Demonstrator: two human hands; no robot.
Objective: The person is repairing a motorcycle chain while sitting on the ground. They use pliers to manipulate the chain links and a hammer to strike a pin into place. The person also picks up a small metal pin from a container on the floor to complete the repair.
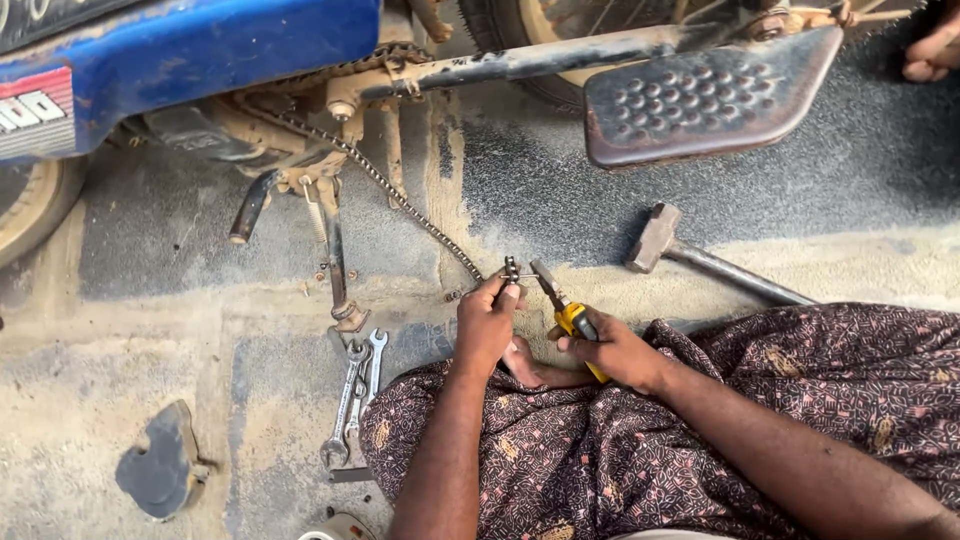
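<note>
Head view: looking straight down at a lap in patterned cloth (640, 450), sitting on a sandy concrete floor (150, 340) beside a motorbike.
Left hand (487, 322): fingers pressed together, pinching the loose end of the drive chain (400, 195) right at the fingertips, just past the knees.
Right hand (612, 350): wrapped around the yellow grips of the pliers (562, 305), nose pointing up toward the chain end, tip just beside it. Can't tell if the nose actually touches a link.
Chain: runs slack from the bike's rusty rear frame diagonally down across the floor to the left hand.
Spanners (355, 395): couple of them lying together on the floor, just left of the left knee.
Hammer (700, 255): flat on the floor, beyond the right arm, head toward the bike.
Footrest plate (705, 100): rusty, studded, hanging above the hammer.
Bike body (190, 50): blue panel, top left corner.
Kick lever (252, 205): black, under the blue panel.
Extra: someone else's fingers (932, 50) at the top right edge.
</note>
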